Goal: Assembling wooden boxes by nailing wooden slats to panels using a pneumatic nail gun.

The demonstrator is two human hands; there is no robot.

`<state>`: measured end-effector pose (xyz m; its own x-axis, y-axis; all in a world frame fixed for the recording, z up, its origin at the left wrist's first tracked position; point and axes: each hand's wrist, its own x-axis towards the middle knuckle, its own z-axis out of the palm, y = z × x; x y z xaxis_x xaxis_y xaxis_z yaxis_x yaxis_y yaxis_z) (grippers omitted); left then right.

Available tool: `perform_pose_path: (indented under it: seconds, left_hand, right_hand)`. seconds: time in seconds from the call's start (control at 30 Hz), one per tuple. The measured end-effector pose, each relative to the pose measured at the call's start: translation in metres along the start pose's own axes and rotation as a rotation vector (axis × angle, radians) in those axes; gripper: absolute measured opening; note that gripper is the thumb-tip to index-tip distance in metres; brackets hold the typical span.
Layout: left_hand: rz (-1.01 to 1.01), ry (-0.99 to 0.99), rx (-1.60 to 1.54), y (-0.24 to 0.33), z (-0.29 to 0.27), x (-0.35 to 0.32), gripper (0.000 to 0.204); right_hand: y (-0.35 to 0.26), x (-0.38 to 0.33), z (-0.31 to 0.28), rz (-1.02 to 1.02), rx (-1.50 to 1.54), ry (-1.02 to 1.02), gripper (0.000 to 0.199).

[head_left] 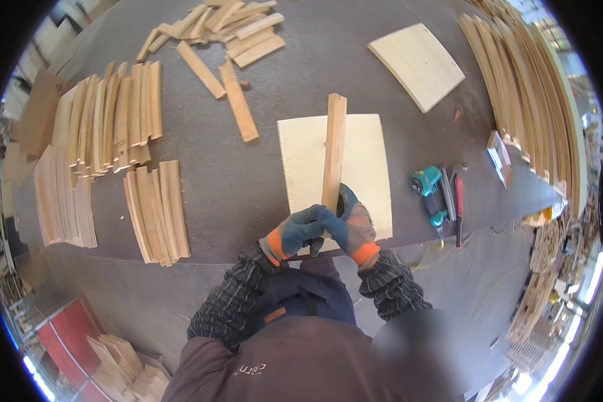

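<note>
A wooden strip [335, 147] points away from me over a pale square wooden board [305, 161] at the table's front edge. My right hand [354, 226] is closed round the near end of the strip. My left hand [295, 231], curled against the right one, also grips that end. Both hands wear blue-grey gloves with orange cuffs. The fingers overlap, so the tip of the strip between them is hidden. The strip's far end looks lifted above the board.
A green air nail gun [430, 191] and a red-handled tool [458, 204] lie at right. Another board [419, 63] rests behind them, beside stacked long slats [516, 87]. Strips stand in rows [157, 211] at left; loose pieces [214, 27] are heaped at the back.
</note>
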<state>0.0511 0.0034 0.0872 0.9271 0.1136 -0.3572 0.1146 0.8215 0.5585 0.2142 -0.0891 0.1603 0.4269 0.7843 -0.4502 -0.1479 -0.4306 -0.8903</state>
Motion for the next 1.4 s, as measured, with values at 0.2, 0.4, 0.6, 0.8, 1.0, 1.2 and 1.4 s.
perform_pose_path:
  seconds: [0.2, 0.4, 0.6, 0.8, 1.0, 1.2, 1.4]
  left_hand:
    - [0.007, 0.345, 0.599, -0.048, 0.054, 0.001, 0.047]
    - [0.269, 0.971, 1.061, -0.104, -0.003, -0.029, 0.059]
    - [0.077, 0.952, 0.957, -0.107, -0.013, -0.031, 0.06]
    - [0.06, 0.852, 0.423, -0.08, -0.042, -0.057, 0.045]
    - [0.183, 0.487, 0.143, -0.098, -0.008, -0.089, 0.04]
    - [-0.19, 0.202, -0.477, -0.166, 0.044, -0.038, 0.043]
    - [-0.038, 0.273, -0.67, -0.174, 0.069, 0.021, 0.05]
  right_hand:
    - [0.062, -0.016, -0.067, 0.1, 0.024, 0.192, 0.067]
    - [0.146, -0.005, -0.167, -0.176, -0.529, 0.47, 0.051]
    - [0.19, 0.006, -0.183, 0.017, -0.538, 0.486, 0.043]
    - [0.188, -0.028, -0.178, -0.517, -0.34, 0.159, 0.032]
    - [0.195, -0.043, -0.142, -0.325, -0.137, 0.183, 0.031]
    - [0.184, -0.041, -0.115, -0.106, 0.447, 0.114, 0.04]
    - [0.163, -0.038, -0.111, 0.288, 1.163, -0.165, 0.047]
